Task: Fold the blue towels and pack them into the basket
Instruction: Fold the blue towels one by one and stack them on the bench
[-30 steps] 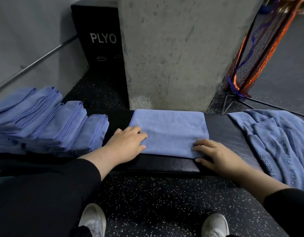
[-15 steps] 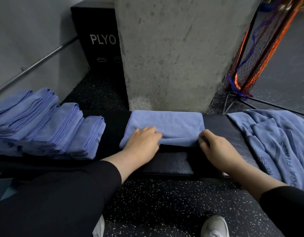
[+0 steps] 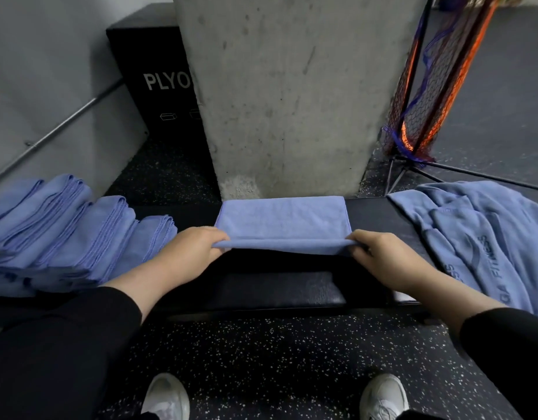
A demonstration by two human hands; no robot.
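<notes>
- Folding a blue towel [image 3: 283, 221] at the middle of a dark padded worktop [image 3: 261, 287], a person in black sleeves works both near corners at once.
- The left hand [image 3: 190, 248] pinches the towel's near-left corner, fingers curled round the cloth; the right hand [image 3: 383, 257] grips the near-right corner in the same way.
- The near edge is raised clear of the worktop and doubled over on itself, while the far half of the towel lies flat along the worktop's far edge.
- Judged from this, the step in hand is a fold of the near edge over toward the far edge; the towel is only partly folded.
- The next move calls for carrying both corners across level with each other, laying them square on the far edge, then letting go and smoothing the cloth flat.
- A row of folded towels [image 3: 80, 234] lies overlapped at the left end of the worktop, just beside the left forearm.
- A heap of unfolded towels [image 3: 476, 237] with printed lettering lies at the right end, so more folding appears to remain.
- No basket can be picked out with certainty; the packing step seems not yet begun.
- Behind the worktop stand a concrete pillar [image 3: 286, 95] and a black box [image 3: 152, 80] marked PLYO; an orange and black net [image 3: 428, 86] hangs at the far right.
</notes>
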